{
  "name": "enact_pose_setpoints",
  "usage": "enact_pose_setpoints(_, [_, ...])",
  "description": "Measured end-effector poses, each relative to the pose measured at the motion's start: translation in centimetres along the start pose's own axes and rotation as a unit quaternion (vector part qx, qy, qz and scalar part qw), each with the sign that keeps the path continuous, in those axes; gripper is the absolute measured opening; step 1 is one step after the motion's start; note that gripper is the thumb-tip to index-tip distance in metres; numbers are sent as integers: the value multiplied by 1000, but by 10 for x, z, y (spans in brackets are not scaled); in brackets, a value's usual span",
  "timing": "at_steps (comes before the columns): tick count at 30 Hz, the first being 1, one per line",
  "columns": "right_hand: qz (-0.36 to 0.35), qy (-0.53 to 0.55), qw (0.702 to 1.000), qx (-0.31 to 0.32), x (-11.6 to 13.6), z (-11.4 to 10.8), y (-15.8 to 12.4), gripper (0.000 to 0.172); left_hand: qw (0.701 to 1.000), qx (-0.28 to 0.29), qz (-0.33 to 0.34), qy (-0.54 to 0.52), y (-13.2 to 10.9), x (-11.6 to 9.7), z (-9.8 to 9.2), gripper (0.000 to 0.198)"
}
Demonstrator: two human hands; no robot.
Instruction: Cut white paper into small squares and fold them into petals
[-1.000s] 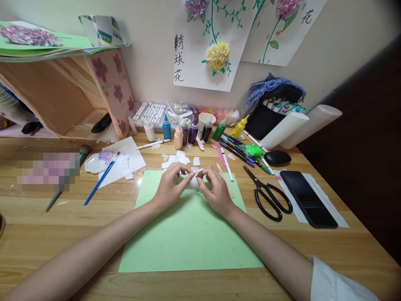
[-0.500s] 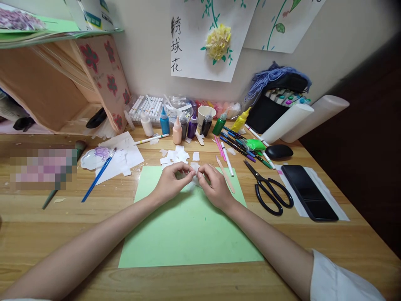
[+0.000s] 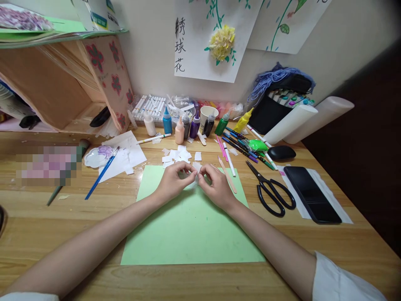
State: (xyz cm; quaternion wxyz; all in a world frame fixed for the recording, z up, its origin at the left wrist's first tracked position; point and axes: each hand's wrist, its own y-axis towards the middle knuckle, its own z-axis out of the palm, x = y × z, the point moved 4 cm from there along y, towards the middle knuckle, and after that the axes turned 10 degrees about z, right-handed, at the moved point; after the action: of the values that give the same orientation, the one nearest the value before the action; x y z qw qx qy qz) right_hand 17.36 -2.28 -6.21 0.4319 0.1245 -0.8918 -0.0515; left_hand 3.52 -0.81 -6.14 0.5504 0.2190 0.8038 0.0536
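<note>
My left hand (image 3: 176, 179) and my right hand (image 3: 216, 186) meet above the top part of a green sheet of paper (image 3: 191, 234). Thumbs and forefingers are pinched together, tip to tip, on a small piece of white paper (image 3: 196, 166). Most of that piece is hidden by the fingers. Just beyond the hands lies a loose pile of white paper squares (image 3: 180, 154). A flat wooden stick (image 3: 227, 175) and a white marker (image 3: 229, 159) lie close to my right hand, partly over the sheet's edge.
Black scissors (image 3: 271, 190) and a phone (image 3: 311, 194) lie at the right. Paint bottles (image 3: 194, 127) stand in a row at the back, near a paper cup (image 3: 209, 112). On the left are a blue brush (image 3: 102, 173), a palette (image 3: 94, 159) and white paper (image 3: 134, 148).
The camera view has shifted slightly, so the desk items appear a little further right. Both hands stay pinched together in nearly the same place, with only slight finger movement.
</note>
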Motion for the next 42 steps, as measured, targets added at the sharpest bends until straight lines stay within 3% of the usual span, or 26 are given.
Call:
enact_pose_setpoints(21, [52, 60, 994, -73, -7, -8, 1, 12, 996, -88, -22, 8, -1, 7, -8, 12])
enact_pose_setpoints(26, [77, 84, 987, -115, -14, -11, -1, 14, 993, -113, -33, 7, -1, 9, -10, 10])
enact_pose_setpoints(33, [64, 87, 985, -135, -14, -12, -2, 16, 988, -144, -49, -5, -1, 13, -14, 13])
enact_pose_setpoints(37, [31, 45, 994, -94, -5, -10, -1, 19, 989, -130, -44, -50, -1, 12, -12, 16])
enact_pose_setpoints(42, [-7, 28, 997, -68, 4, -9, 0, 11, 995, -64, -20, -74, -1, 5, -6, 22])
